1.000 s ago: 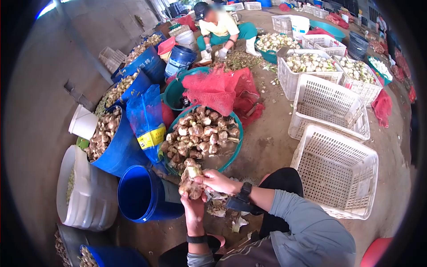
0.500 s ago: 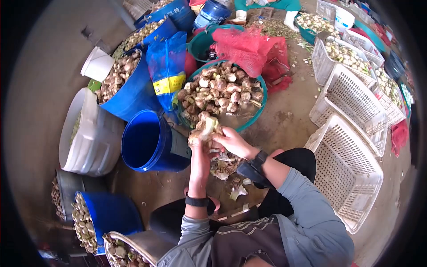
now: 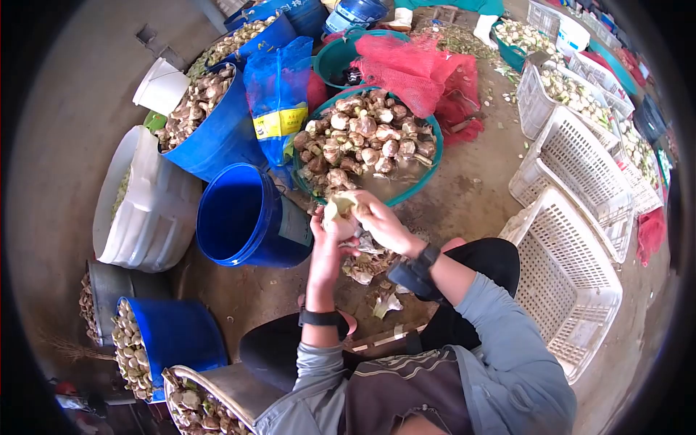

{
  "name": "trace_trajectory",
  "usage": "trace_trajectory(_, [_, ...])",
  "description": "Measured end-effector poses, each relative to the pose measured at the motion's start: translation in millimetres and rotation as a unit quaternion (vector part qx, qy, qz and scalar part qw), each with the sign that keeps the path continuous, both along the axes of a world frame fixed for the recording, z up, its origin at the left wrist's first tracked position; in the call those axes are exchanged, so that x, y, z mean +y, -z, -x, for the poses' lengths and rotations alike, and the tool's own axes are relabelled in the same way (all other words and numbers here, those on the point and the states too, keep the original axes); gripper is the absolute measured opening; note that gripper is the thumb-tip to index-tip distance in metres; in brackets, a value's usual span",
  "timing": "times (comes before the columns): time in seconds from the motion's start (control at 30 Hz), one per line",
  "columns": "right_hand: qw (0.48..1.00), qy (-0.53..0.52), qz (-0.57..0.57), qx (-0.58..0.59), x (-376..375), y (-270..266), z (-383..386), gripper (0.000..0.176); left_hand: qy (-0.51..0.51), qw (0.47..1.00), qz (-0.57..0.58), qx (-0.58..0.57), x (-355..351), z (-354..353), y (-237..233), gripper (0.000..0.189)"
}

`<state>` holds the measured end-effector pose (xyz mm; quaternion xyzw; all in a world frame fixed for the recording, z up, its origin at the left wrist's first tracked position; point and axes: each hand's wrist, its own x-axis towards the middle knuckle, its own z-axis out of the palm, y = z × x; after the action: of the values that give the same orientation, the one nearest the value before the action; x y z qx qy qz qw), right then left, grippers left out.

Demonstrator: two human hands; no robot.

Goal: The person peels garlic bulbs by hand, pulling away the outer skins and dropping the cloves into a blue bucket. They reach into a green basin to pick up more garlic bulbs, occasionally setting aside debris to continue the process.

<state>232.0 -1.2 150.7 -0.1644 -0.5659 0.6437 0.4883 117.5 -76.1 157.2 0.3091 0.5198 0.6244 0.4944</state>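
In the middle of the frame, my left hand squeezes the pale bulb. My right hand pinches its skin. I think I should hold tight and peel slowly.

Produce-sorting yard: concrete floor, heaped tubs, plastic crates.

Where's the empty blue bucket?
Head view, left of centre: the blue bucket sits tilted on the floor, just left of the left hand holding a bulb, between the white tub and the teal basin.
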Motion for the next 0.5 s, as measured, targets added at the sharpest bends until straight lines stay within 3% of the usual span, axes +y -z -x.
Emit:
trace_trajectory(0.03, [0.994, -0.001, -0.033, -0.104, -5, -1, -8, 0.025, -0.049, 0.997, -0.025, 0.059, -1, -10, 0, 0.06])
trace_trajectory(0.1, [0.973, 0.037, -0.164, -0.158, -7, -13, -14, 0.024, -0.109, 0.988, -0.023, 0.108, 1, -11, 0, 0.056])
trace_trajectory(0.13, [0.972, 0.036, -0.165, -0.162, -5, -16, -16, 0.024, -0.096, 0.99, -0.002, 0.106, 1, -10, 1, 0.057])
trace_trajectory(0.17, [0.997, -0.005, -0.007, -0.074, -2, -18, -17, 0.022, -0.081, 0.991, 0.017, 0.104, 0, -6, 1, 0.058])
trace_trajectory(0.2, [0.987, -0.046, 0.153, 0.016, 1, -19, -19, 0.021, -0.015, 0.993, -0.031, 0.109, -2, 0, 4, 0.06])
trace_trajectory(0.23, [0.981, -0.011, 0.193, 0.024, 9, -11, -19, 0.018, 0.052, 0.989, -0.079, 0.114, -4, 8, 7, 0.061])
trace_trajectory(0.3, [0.897, -0.1, 0.416, 0.109, 14, 7, -17, 0.02, 0.227, 0.967, -0.082, 0.084, -5, 18, -12, 0.066])
trace_trajectory(0.37, [0.879, -0.146, 0.438, 0.119, 13, 11, -17, 0.018, 0.267, 0.958, -0.076, 0.071, -3, 23, -18, 0.066])
trace_trajectory(0.43, [0.932, -0.082, 0.328, 0.134, 13, 0, -19, 0.018, 0.114, 0.988, -0.107, -0.011, -4, 15, -5, 0.06])
trace_trajectory(0.47, [0.955, -0.088, 0.252, 0.127, 17, 12, -21, 0.022, 0.082, 0.994, -0.071, 0.013, -2, 16, 7, 0.051])
trace_trajectory(0.5, [0.955, -0.09, 0.252, 0.128, 12, 9, -15, 0.022, 0.025, 0.997, -0.061, -0.025, -1, 5, 11, 0.045])
